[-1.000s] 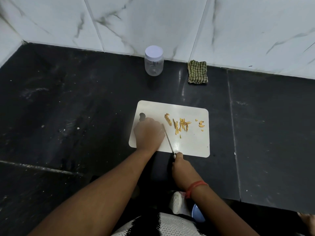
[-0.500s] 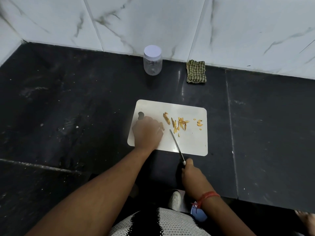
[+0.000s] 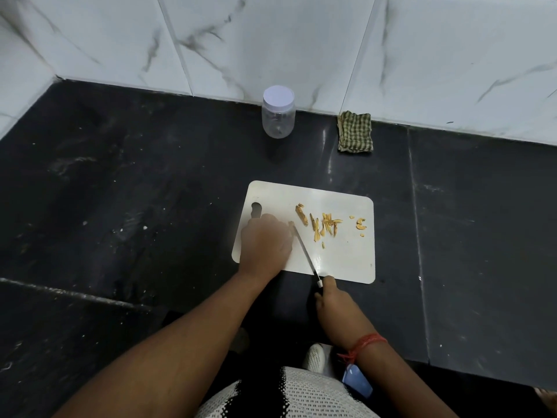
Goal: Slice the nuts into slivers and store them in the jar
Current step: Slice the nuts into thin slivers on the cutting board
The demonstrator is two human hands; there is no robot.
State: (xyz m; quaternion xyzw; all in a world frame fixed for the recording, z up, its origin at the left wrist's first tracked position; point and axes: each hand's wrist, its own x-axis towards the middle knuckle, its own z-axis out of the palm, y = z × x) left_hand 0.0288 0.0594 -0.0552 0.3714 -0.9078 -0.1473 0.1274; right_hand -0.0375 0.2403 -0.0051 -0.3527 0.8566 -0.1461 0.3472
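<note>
On the white cutting board point(image 3: 337, 263), the left hand point(image 3: 265, 245) pins a nut (hidden under curled fingers); the right hand point(image 3: 330, 300) grips the knife point(image 3: 304, 251). Keep fingertips tucked and slice thin. Slivers point(image 3: 324, 224) lie beside; the lidded jar point(image 3: 278, 111) stands well apart.

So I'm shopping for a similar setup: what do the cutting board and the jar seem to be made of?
The cutting board looks like thin white plastic: smooth, faintly glossy, with rounded corners and a cut-out handle hole. The jar seems to be clear plastic, possibly glass; you can see through its ribbed wall, and its lid looks like matte white plastic.
</note>
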